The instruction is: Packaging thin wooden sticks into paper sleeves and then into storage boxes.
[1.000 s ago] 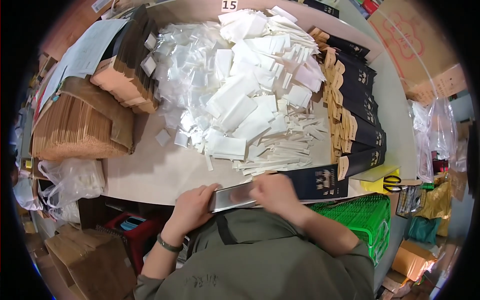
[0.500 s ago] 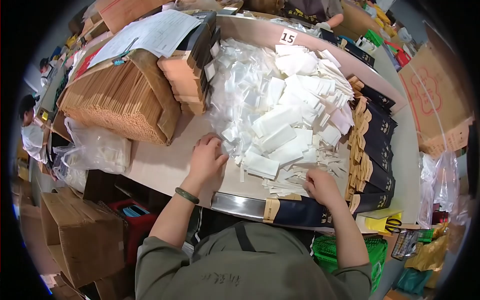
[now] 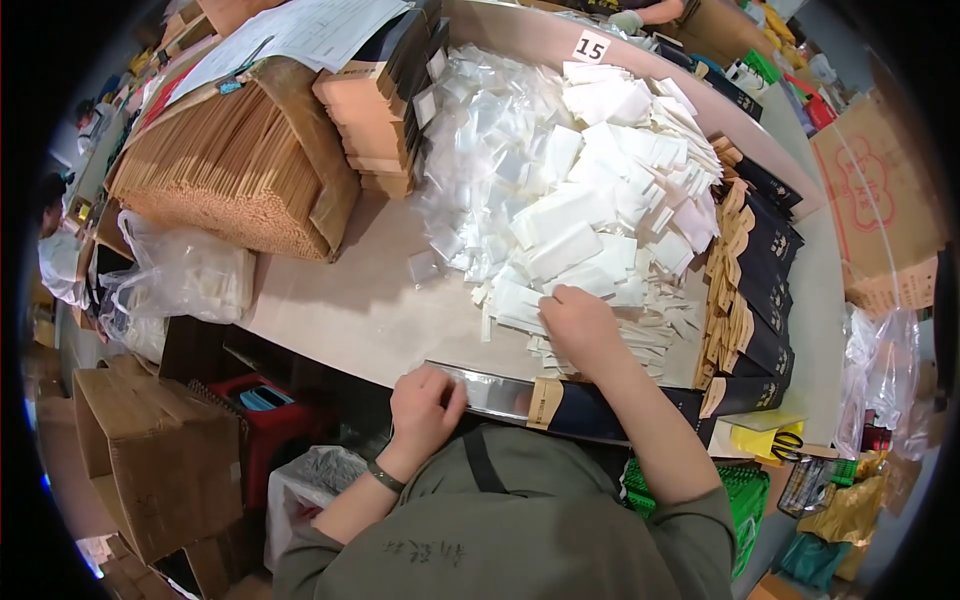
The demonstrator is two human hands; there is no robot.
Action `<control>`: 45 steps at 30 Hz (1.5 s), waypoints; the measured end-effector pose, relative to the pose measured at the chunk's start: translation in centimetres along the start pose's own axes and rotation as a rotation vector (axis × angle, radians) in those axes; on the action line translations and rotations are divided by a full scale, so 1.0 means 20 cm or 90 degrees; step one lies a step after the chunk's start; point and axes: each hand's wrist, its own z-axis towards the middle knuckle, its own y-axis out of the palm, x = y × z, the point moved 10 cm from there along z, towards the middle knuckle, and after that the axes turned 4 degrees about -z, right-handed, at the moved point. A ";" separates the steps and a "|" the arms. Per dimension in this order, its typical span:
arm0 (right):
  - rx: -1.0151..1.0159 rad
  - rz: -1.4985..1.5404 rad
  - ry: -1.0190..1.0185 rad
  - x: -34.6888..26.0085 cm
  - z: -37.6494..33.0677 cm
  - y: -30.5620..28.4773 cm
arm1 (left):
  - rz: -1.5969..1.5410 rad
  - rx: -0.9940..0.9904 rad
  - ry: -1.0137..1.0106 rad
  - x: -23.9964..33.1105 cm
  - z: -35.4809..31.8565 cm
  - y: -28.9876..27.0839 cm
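My right hand (image 3: 582, 325) is closed over the near edge of the heap of flat white packets (image 3: 570, 215). Its fingertips touch or hover over a long white packet (image 3: 518, 306), and what they pinch is hidden. Thin white strips (image 3: 645, 345) lie beside and under that wrist. At the table's front edge, by a shiny metal strip (image 3: 490, 392), my left hand (image 3: 425, 410) has its fingers curled in, and whatever is inside them cannot be seen. Small clear plastic sachets (image 3: 485, 150) are piled left of the white packets. A single clear sachet (image 3: 424, 267) sits apart on the tabletop.
A packed carton of brown paper pieces (image 3: 225, 170) and a stack of dark and tan pouches (image 3: 370, 120) stand at the left. Dark pouches (image 3: 765, 260) line the right side. Scissors (image 3: 787, 444) lie near the right corner. Another person's gloved hand (image 3: 627, 20) shows beyond the divider.
My left hand has drawn back from beside the clear sachets to the front edge, its fingers curling. My right hand has moved left and away from me, from the strips onto the packets.
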 end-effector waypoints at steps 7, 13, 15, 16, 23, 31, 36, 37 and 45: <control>-0.066 -0.028 0.014 0.07 0.08 0.16 | 0.023 -0.027 0.007 -0.02 0.14 -0.15; -0.174 0.335 0.250 -0.02 0.02 0.01 | 0.313 0.349 0.098 -0.04 0.77 -1.15; -0.146 0.218 0.028 -0.29 0.01 -0.01 | 0.373 0.306 0.030 -0.11 0.98 -1.29; -0.192 0.187 -0.006 -0.35 -0.03 0.06 | 0.368 0.304 0.031 -0.15 1.06 -1.30; -0.173 0.192 -0.016 -0.46 -0.15 0.09 | 0.414 0.064 -0.072 -0.31 1.30 -1.26; -0.167 0.152 0.024 -0.49 -0.21 0.11 | 0.370 0.352 0.012 -0.23 1.05 -1.45; 0.091 0.174 0.048 -0.31 -0.41 -0.15 | -0.245 0.451 -0.202 -0.62 0.34 -1.21; 0.099 0.166 0.044 -0.29 -0.44 -0.16 | -0.251 0.358 -0.197 -0.69 0.22 -1.04; -0.016 0.124 -0.017 -0.28 -0.53 -0.06 | -0.305 -0.291 -0.268 -0.50 0.07 -0.23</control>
